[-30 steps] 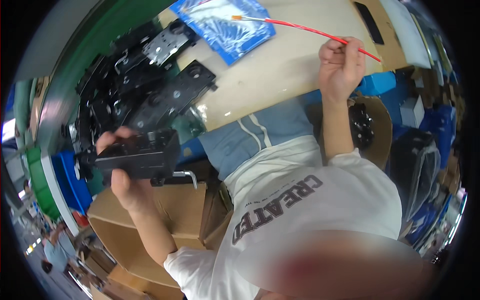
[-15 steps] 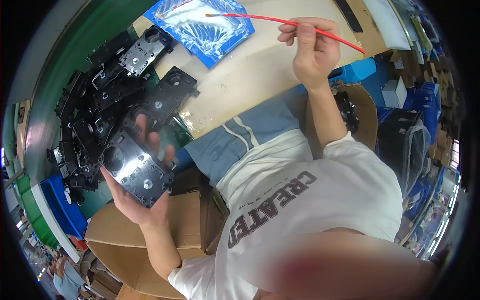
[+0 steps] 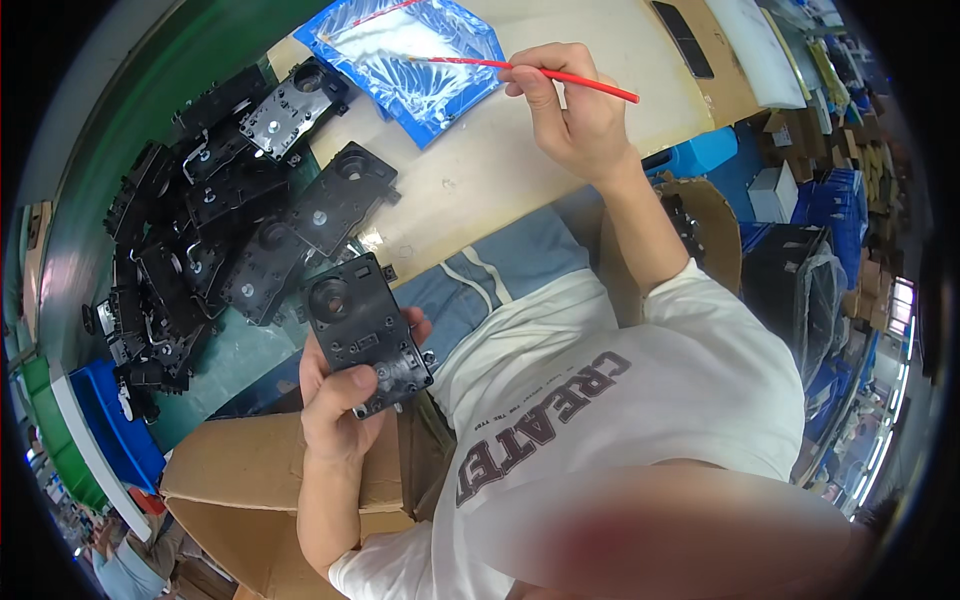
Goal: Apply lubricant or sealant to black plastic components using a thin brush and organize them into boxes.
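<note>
My left hand (image 3: 340, 405) grips a black plastic housing (image 3: 365, 330) by its lower end, thumb on its face, above a cardboard box. The housing has a round opening near its top and small fittings below. My right hand (image 3: 575, 110) pinches a thin red paintbrush (image 3: 590, 84). Its tip reaches over a blue tray (image 3: 435, 125) lined with clear film, with whitish stuff in it. Another red stick (image 3: 385, 16) lies across the tray's far side. Left of my left hand, several similar black housings (image 3: 225, 195) lie heaped on the green surface.
An open cardboard box (image 3: 230, 460) stands below my left forearm; another box (image 3: 715, 215) holding dark parts is beside my right arm. A phone (image 3: 683, 40) lies at the table's far right. Blue bins (image 3: 110, 420) stand at left, a blue container (image 3: 705, 152) at right.
My left hand has brought the black housing to the right, turned it more upright and put the thumb over its face. My right hand has moved left, lowering the paintbrush tip toward the tray.
</note>
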A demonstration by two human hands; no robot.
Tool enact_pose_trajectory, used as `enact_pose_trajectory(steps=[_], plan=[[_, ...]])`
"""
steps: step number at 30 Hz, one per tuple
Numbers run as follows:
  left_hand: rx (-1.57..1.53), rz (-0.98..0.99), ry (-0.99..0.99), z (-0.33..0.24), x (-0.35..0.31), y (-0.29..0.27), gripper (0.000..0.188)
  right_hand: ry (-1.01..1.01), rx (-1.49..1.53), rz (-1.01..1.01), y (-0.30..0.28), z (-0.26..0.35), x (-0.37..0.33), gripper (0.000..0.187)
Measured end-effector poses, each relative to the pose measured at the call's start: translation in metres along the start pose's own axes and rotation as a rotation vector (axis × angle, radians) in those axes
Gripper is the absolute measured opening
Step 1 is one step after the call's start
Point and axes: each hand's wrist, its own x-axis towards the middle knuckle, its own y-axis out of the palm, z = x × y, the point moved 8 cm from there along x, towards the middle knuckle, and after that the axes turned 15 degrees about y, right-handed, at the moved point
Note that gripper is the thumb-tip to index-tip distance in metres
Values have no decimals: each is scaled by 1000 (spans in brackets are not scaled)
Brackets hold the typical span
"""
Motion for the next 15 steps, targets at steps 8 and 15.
enact_pose_trajectory(steps=[8, 15], plan=[[13, -188, -134, 11, 3, -1, 60, -1, -50, 12, 3, -4, -1, 8], [0, -121, -120, 19, 4, 5, 65, 175, 55, 97, -3, -11, 3, 7]])
